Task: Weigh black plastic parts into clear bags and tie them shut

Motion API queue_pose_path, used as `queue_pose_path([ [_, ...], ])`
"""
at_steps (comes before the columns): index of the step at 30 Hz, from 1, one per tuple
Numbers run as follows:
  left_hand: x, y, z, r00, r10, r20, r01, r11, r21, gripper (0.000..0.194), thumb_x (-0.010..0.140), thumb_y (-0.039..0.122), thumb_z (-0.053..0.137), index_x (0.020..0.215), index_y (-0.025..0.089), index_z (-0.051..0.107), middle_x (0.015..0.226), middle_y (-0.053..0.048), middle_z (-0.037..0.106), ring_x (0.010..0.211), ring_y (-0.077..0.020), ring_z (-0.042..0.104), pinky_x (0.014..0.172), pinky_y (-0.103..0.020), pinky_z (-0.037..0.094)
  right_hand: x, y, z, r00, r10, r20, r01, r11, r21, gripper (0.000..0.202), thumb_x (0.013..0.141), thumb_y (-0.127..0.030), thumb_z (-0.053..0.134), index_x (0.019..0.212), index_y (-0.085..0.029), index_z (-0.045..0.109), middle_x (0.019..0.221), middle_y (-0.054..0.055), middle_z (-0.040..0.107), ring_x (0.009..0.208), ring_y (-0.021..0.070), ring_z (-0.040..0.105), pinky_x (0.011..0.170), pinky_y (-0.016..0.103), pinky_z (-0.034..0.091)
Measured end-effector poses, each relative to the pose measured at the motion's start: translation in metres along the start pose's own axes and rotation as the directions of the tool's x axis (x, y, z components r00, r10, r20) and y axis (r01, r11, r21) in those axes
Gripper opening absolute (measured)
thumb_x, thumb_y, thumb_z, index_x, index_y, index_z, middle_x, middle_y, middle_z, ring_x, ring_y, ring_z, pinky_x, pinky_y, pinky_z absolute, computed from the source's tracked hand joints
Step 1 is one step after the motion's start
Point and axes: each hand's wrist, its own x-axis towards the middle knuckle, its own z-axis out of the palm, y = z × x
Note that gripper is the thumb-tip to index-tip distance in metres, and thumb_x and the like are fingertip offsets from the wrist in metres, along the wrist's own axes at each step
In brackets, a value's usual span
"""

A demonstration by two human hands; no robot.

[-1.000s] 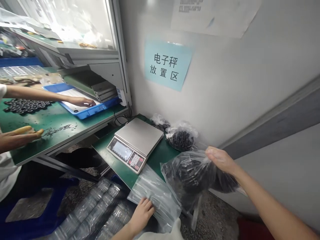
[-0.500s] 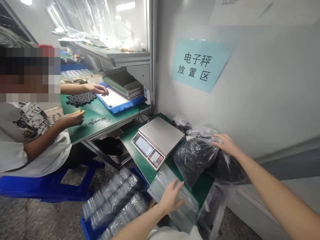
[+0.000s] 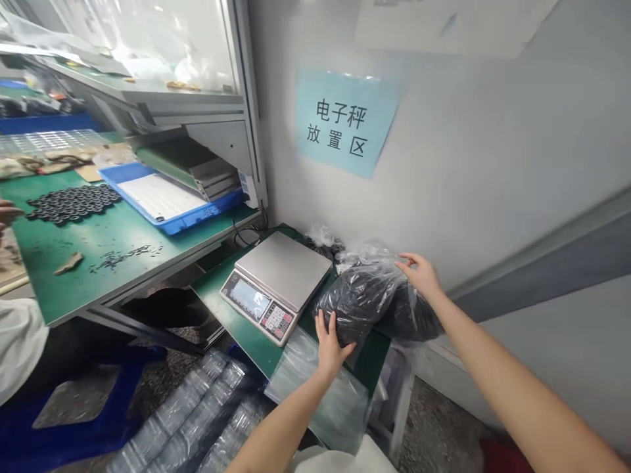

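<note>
A clear plastic bag filled with dark contents rests on the green table, to the right of the electronic scale. My left hand lies against the bag's lower front with its fingers spread. At the gathered top of the bag, my right hand pinches the loose plastic between thumb and fingers. Flat clear plastic bags lie under my left forearm, at the near edge of the table. The scale's metal plate carries nothing.
Another dark-filled bag sits behind on the right. Wrapped stacks of clear plastic stand low on the left. The neighbouring workbench holds black rings and a blue tray. A co-worker's hand shows at the left edge.
My left hand has moved up from the flat plastic bags onto the filled bag. My right hand stays at the bag's top. The view has turned right, leaving most of the co-worker out.
</note>
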Motion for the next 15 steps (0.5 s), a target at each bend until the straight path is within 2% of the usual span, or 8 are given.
queue_pose_path([
  [5, 0.003, 0.006, 0.02, 0.997, -0.059, -0.04, 0.058, 0.998, -0.034, 0.077, 0.068, 0.014, 0.065, 0.132, 0.016, 0.022, 0.145, -0.022, -0.004, 0.134, -0.0356, -0.007, 0.108, -0.055, 0.01, 0.022, 0.002, 0.008, 0.995, 0.073, -0.065, -0.071, 0.997, 0.02, 0.034, 0.088, -0.045, 0.047, 0.092, -0.013, 0.057, 0.07, -0.001, 0.056, 0.059, 0.0113, 0.055, 0.058, 0.027, 0.047],
  [7, 0.008, 0.01, 0.026, 0.996, -0.074, -0.04, 0.073, 0.996, -0.044, 0.079, 0.067, 0.015, 0.067, 0.132, 0.014, 0.022, 0.145, -0.024, -0.004, 0.134, -0.036, -0.009, 0.108, -0.056, 0.01, 0.03, 0.002, 0.009, 0.992, 0.088, -0.091, -0.087, 0.996, 0.022, 0.039, 0.089, -0.048, 0.04, 0.095, -0.012, 0.057, 0.069, 0.001, 0.055, 0.059, 0.013, 0.054, 0.056, 0.028, 0.046],
  [9, 0.015, 0.01, 0.025, 0.997, -0.072, -0.023, 0.071, 0.996, -0.062, 0.085, 0.063, 0.018, 0.072, 0.133, 0.014, 0.024, 0.146, -0.023, 0.0, 0.135, -0.0361, -0.005, 0.107, -0.056, 0.014, 0.034, 0.0, 0.009, 0.992, 0.087, -0.096, -0.087, 0.996, 0.008, 0.048, 0.087, -0.053, 0.034, 0.096, -0.013, 0.058, 0.068, 0.003, 0.055, 0.064, 0.0171, 0.055, 0.059, 0.031, 0.045],
  [11, 0.02, 0.005, 0.014, 0.998, -0.057, 0.005, 0.057, 0.994, -0.097, 0.094, 0.051, 0.023, 0.081, 0.13, 0.017, 0.032, 0.146, -0.019, 0.011, 0.135, -0.0356, 0.007, 0.106, -0.051, 0.023, 0.032, -0.003, 0.01, 0.997, 0.064, -0.047, -0.065, 0.998, -0.022, 0.054, 0.079, -0.061, 0.035, 0.091, -0.016, 0.061, 0.072, 0.006, 0.056, 0.072, 0.0215, 0.056, 0.062, 0.033, 0.044],
  [13, 0.019, -0.006, -0.008, 0.998, -0.053, 0.015, 0.054, 0.988, -0.144, 0.095, 0.038, 0.026, 0.087, 0.123, 0.022, 0.045, 0.143, -0.014, 0.026, 0.132, -0.0335, 0.023, 0.105, -0.044, 0.031, 0.027, -0.008, 0.012, 0.998, 0.031, 0.059, -0.027, 0.997, -0.066, 0.056, 0.066, -0.069, 0.043, 0.082, -0.02, 0.064, 0.076, 0.006, 0.057, 0.073, 0.0239, 0.056, 0.061, 0.034, 0.042],
  [15, 0.012, -0.021, -0.035, 0.992, -0.113, -0.052, 0.102, 0.977, -0.185, 0.082, 0.041, 0.03, 0.086, 0.115, 0.023, 0.052, 0.137, -0.01, 0.037, 0.128, -0.0306, 0.033, 0.103, -0.041, 0.033, 0.022, -0.014, 0.015, 0.984, 0.011, 0.18, 0.01, 0.993, -0.116, 0.055, 0.053, -0.074, 0.05, 0.071, -0.023, 0.064, 0.077, 0.006, 0.057, 0.071, 0.0251, 0.056, 0.057, 0.033, 0.04],
])
